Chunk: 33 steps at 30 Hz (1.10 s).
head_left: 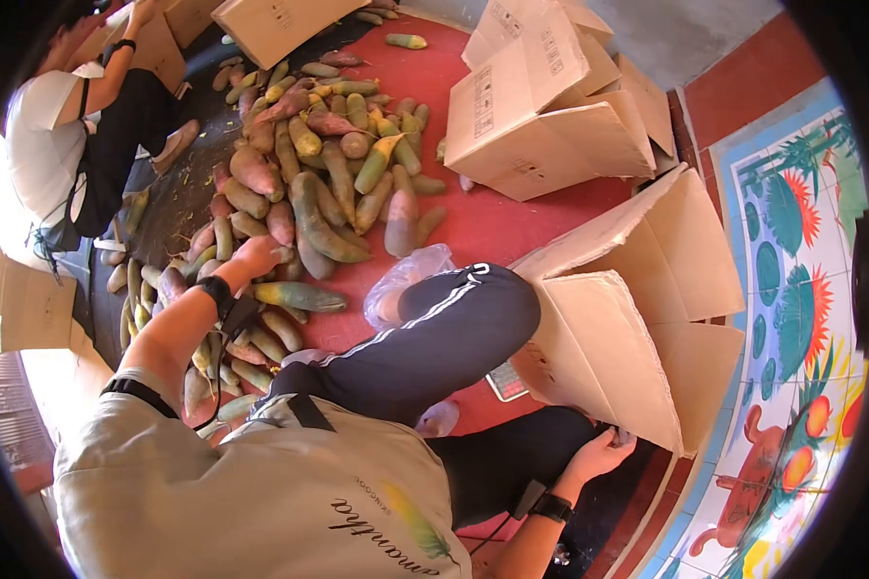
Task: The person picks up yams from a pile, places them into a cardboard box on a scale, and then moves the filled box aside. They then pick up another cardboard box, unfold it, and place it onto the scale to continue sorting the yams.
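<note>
Green, yellow and reddish long radishes [323, 227] lie heaped on the red and black floor covering. My left hand [258, 259] reaches into the heap, its fingers closed on a reddish radish [281, 224]. Just below that hand lies a green radish with a yellow end [302, 296]. My right hand [603, 454] is by my knee, at the lower edge of an open cardboard box [599, 338]. Its fingers are pressed together, and what they hold, if anything, is hidden.
More open boxes [517, 106] stand at the upper right, and one [285, 24] is at the top. Another person [58, 135] crouches at the upper left. A tiled wall with painted plants [792, 367] runs along the right. My bent legs [425, 333] lie between heap and box.
</note>
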Available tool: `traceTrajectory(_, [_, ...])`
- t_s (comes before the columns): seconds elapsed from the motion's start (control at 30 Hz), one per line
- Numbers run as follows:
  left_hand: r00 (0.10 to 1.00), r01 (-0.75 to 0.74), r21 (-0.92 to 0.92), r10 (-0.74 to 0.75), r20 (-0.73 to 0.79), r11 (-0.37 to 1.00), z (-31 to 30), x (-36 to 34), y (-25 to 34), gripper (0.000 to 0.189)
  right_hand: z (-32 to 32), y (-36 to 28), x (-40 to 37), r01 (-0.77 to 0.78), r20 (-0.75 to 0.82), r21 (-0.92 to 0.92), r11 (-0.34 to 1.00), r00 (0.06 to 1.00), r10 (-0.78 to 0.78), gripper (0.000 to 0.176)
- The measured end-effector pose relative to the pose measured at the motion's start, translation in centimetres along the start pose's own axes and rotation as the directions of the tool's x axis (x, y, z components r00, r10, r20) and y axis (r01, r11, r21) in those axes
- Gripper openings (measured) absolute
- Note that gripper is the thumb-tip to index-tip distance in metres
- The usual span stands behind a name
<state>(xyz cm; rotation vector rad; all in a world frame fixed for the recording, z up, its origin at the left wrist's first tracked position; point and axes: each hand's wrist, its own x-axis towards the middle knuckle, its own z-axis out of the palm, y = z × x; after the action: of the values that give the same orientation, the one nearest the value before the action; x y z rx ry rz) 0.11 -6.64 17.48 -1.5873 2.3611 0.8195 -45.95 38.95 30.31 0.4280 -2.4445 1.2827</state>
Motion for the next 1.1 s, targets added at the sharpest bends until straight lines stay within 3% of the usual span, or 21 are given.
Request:
traceTrajectory(0.13, [0.984, 0.176, 0.148, -0.17, -0.054, 0.973, 6.7, -2.6, -7.7, 0.049, 0.1, 0.1, 0.1, 0.022, -0.001, -0.016, 1.0, 1.0, -0.022, 0.034])
traceTrajectory(0.2, [0.957, 0.267, 0.243, -0.227, -0.178, 0.933, 9.3, -3.4, -9.1, 0.073, 0.1, 0.2, 0.0, 0.035, 0.005, -0.013, 0.999, 0.999, -0.035, 0.034])
traceTrajectory(0.23, [0.957, 0.268, 0.243, -0.229, -0.176, 0.933, 8.6, -4.1, -7.8, 0.073, 0.1, 0.1, 0.0, 0.031, 0.007, -0.015, 0.999, 1.0, -0.031, 0.034])
traceTrajectory(0.3, [0.839, 0.542, 0.156, -0.543, -0.041, 0.826, 6.1, -6.1, -3.5, 0.091, 0.0, 0.0, 0.0, 0.028, 0.009, -0.021, 0.999, 1.0, -0.028, 0.034])
traceTrajectory(0.43, [0.818, 0.564, -0.025, -0.562, -0.12, 0.826, 8.3, -6.2, -5.4, 0.093, 0.0, -0.6, -0.1, 0.032, 0.011, -0.043, 0.999, 0.999, -0.031, 0.034])
traceTrajectory(0.5, [0.746, 0.633, -0.217, -0.661, -0.085, 0.743, 9.2, -6.1, -6.3, 0.086, -0.1, -0.8, -0.2, 0.026, 0.0, -0.041, 0.999, 1.0, -0.026, 0.034])
traceTrajectory(0.57, [0.688, 0.703, -0.265, -0.726, 0.015, 0.66, 9.0, -6.1, -6.6, 0.084, 0.2, -0.6, -0.2, 0.016, 0.016, 0.022, 1.0, 1.0, -0.016, 0.035])
traceTrajectory(0.63, [0.709, 0.667, -0.286, -0.704, -0.038, 0.688, 10.0, -6.0, -8.2, 0.082, 0.1, 0.1, 0.0, -0.003, 0.029, 0.033, 0.999, 1.0, 0.002, 0.038])
traceTrajectory(0.73, [0.746, 0.657, -0.214, -0.665, 0.042, 0.723, 9.9, -5.1, -9.2, 0.083, 0.0, -0.5, -0.2, -0.016, 0.008, 0.017, 1.0, 1.0, 0.016, 0.04])
traceTrajectory(0.8, [0.702, 0.695, -0.242, -0.712, 0.022, 0.678, 10.6, -4.6, -10.2, 0.08, -0.4, -0.7, -0.5, -0.004, -0.002, 0.0, 1.0, 1.0, 0.004, 0.044])
traceTrajectory(1.0, [0.728, 0.677, -0.208, -0.685, 0.041, 0.706, 11.6, -3.1, -11.9, 0.072, -3.1, -3.9, -1.4, -0.024, -0.057, -0.1, 0.995, 0.998, 0.019, 0.049])
traceTrajectory(1.1, [0.822, 0.567, -0.306, -0.551, 0.146, 0.765, 11.5, -2.6, -13.7, 0.064, -4.7, -5.1, -1.7, -0.023, -0.079, -0.149, 0.989, 0.997, 0.011, 0.049])
